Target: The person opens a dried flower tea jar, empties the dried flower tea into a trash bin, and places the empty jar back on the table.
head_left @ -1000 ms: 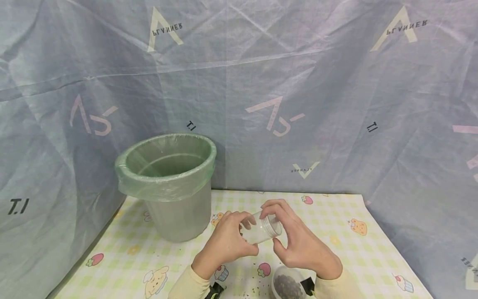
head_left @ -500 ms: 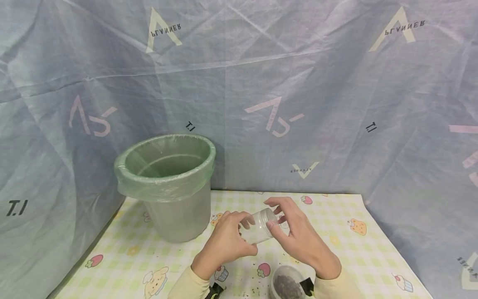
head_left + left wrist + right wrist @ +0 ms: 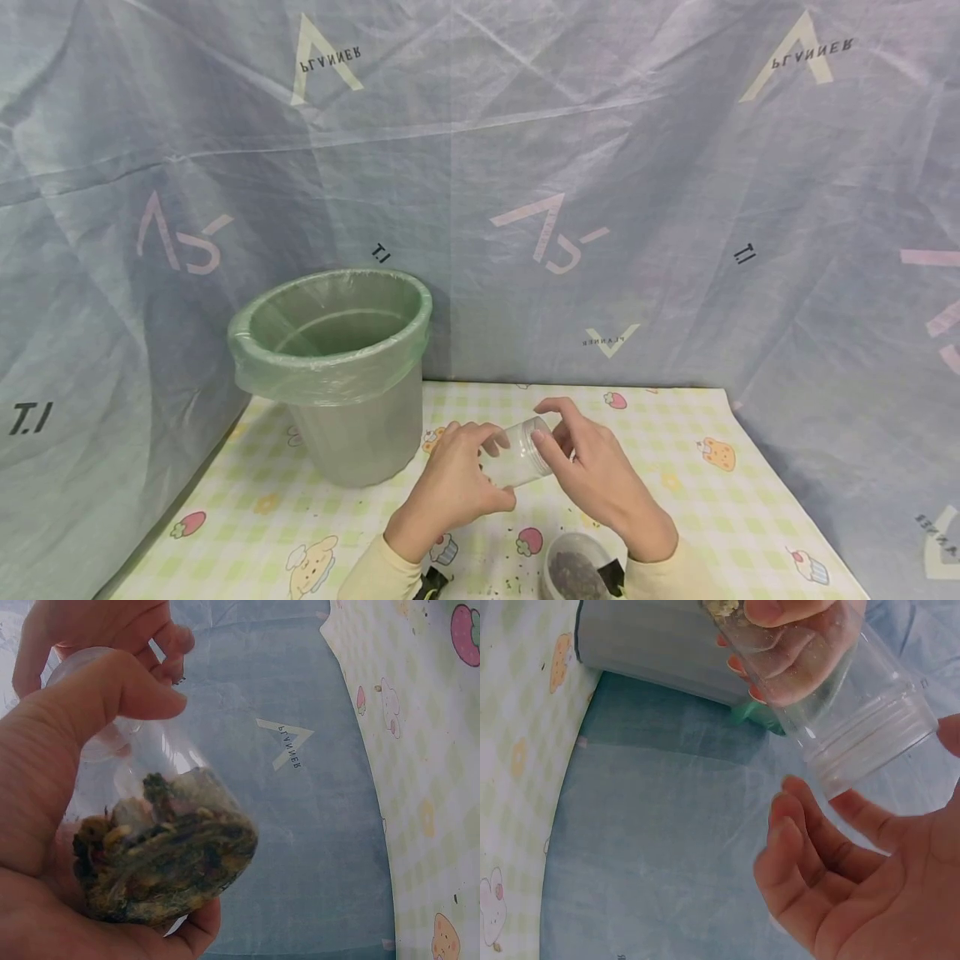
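Note:
My left hand holds a clear plastic jar, tilted with its ridged mouth end to the right. Dried greenish and yellow-brown plant bits are gathered at the jar's bottom, as the left wrist view shows. At the mouth end, the thumb and a finger of my right hand pinch opposite sides of the rim; its other fingers curl beside the jar without touching it. Whether a clear lid sits on the mouth cannot be made out.
A grey bin with a green bag liner stands at the left. A pale tub of dark grains is under my right wrist. Dark crumbs lie on the checked tablecloth. A grey-blue cloth hangs behind.
The right hand has turned about the jar's mouth; its thumb has come up from below the rim onto the near side. The left hand keeps the jar nearly in place.

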